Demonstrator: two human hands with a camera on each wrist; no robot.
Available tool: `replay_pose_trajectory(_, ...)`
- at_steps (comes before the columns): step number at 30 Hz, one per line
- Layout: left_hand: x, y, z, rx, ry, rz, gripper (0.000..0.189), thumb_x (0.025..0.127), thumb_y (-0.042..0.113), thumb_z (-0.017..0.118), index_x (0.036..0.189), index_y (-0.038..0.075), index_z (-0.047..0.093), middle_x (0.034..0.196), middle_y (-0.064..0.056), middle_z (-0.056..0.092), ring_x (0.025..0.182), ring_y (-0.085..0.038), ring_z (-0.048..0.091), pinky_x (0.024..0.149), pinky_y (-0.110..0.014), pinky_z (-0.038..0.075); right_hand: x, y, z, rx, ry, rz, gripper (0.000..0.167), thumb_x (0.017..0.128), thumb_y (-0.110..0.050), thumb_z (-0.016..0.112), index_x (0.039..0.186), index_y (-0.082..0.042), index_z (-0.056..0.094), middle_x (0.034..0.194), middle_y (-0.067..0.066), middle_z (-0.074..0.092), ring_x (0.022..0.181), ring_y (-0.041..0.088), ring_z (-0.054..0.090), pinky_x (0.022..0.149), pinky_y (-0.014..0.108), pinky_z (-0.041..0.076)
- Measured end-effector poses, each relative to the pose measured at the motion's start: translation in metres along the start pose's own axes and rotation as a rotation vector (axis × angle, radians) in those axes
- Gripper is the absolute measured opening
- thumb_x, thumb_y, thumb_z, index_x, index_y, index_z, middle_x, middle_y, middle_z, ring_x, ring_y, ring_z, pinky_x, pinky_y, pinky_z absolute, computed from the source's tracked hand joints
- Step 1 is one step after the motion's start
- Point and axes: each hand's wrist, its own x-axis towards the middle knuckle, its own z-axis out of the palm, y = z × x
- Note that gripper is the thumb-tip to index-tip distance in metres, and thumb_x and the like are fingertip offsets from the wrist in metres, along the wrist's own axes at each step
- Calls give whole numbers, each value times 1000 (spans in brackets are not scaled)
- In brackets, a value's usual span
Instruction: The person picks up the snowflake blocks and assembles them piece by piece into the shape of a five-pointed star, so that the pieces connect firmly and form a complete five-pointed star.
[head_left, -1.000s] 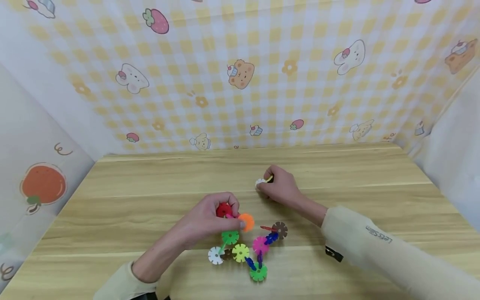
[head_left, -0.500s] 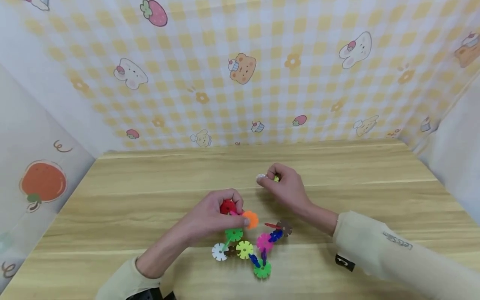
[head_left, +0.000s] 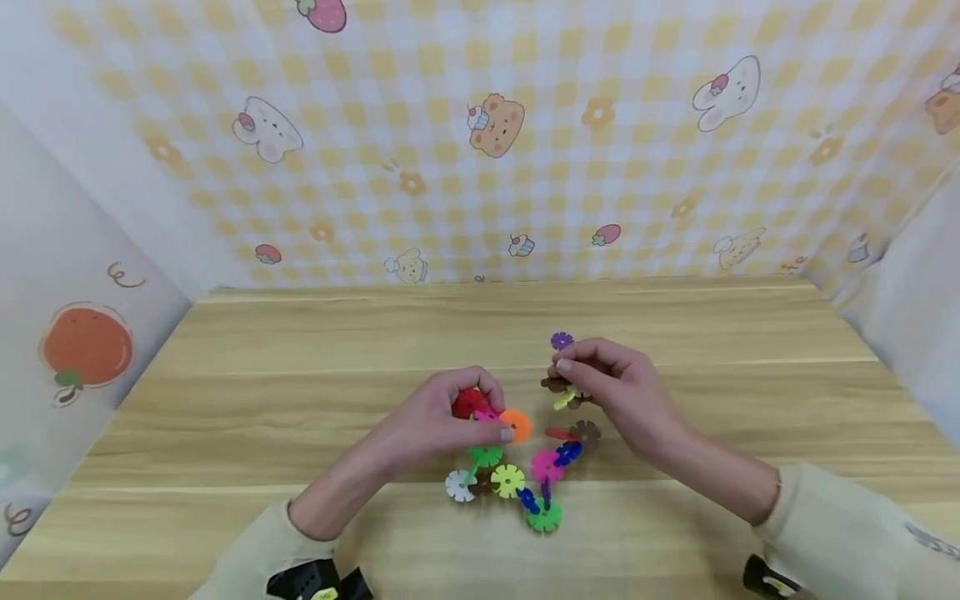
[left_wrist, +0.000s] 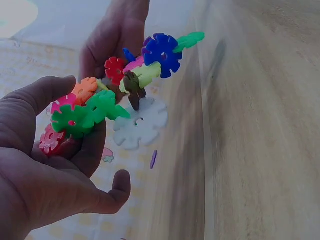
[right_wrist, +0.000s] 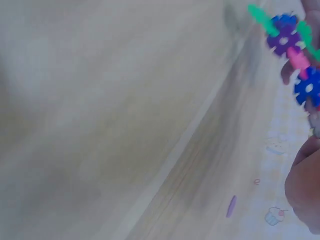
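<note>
A chain of notched plastic snowflake discs hangs from my left hand (head_left: 420,425), which pinches it near the orange disc (head_left: 517,426). Red (head_left: 467,404), green, white (head_left: 459,485), yellow (head_left: 508,481), pink, blue and brown discs follow along it. In the left wrist view, the thumb and fingers lie around the green disc (left_wrist: 70,121). My right hand (head_left: 641,400), close on the right, pinches a small cluster with a brown disc (head_left: 555,384) and a yellow disc (head_left: 564,398); its fingers partly hide the joint. The right wrist view shows only part of that hand (right_wrist: 305,187).
Beyond the right fingertips a loose purple disc (head_left: 561,341) lies on the wooden table (head_left: 337,333). A yellow-checked cloth (head_left: 412,150) with cartoon prints hangs behind the table. Pale walls stand at both sides.
My right hand has moved right and nearer, uncovering the purple disc. The white disc seen earlier at its fingertips no longer shows there. My left hand keeps its grip; the head view shifted slightly.
</note>
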Motion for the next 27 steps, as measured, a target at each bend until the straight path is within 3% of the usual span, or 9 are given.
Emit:
replay_pose_trajectory(5, 1, 1, 0, -7, 13, 15, 22, 89, 19, 79, 107, 11, 68, 90, -5, 67, 74, -18, 54, 66, -26, 49, -14, -13, -6, -19, -49, -3, 17, 101, -14, 65, 115, -5, 68, 111, 4, 73, 105, 18, 70, 83, 29, 58)
replay_pose_trajectory(13, -3, -1, 4, -3, 9, -15, 19, 88, 20, 80, 101, 13, 69, 81, -2, 63, 70, -16, 52, 64, -25, 46, -36, -16, -8, -170, -131, -16, 19, 95, -13, 73, 114, -8, 74, 132, 5, 68, 107, 19, 72, 78, 30, 60)
replay_pose_trajectory(19, -2, 1, 4, -20, 7, 3, 17, 88, 17, 78, 101, 14, 68, 81, -2, 62, 70, -17, 52, 63, -25, 46, -35, -13, -2, -222, -208, -100, 28, 95, -14, 74, 122, -13, 70, 120, 6, 74, 95, 19, 73, 69, 30, 60)
replay_pose_trajectory(24, -2, 2, 5, -5, 12, 31, 16, 89, 18, 77, 101, 12, 68, 76, -1, 56, 66, -16, 49, 60, -24, 44, -32, -11, 1, -172, -237, -129, 37, 94, -6, 73, 128, -4, 59, 125, 13, 71, 105, 19, 73, 75, 32, 62)
replay_pose_trajectory(27, -1, 2, 7, 9, 6, 59, 14, 89, 16, 76, 99, 10, 67, 76, -2, 57, 65, -16, 49, 59, -24, 44, -31, -10, 1, -212, -238, -155, 37, 93, -6, 75, 126, -4, 58, 122, 14, 72, 104, 17, 73, 74, 29, 60)
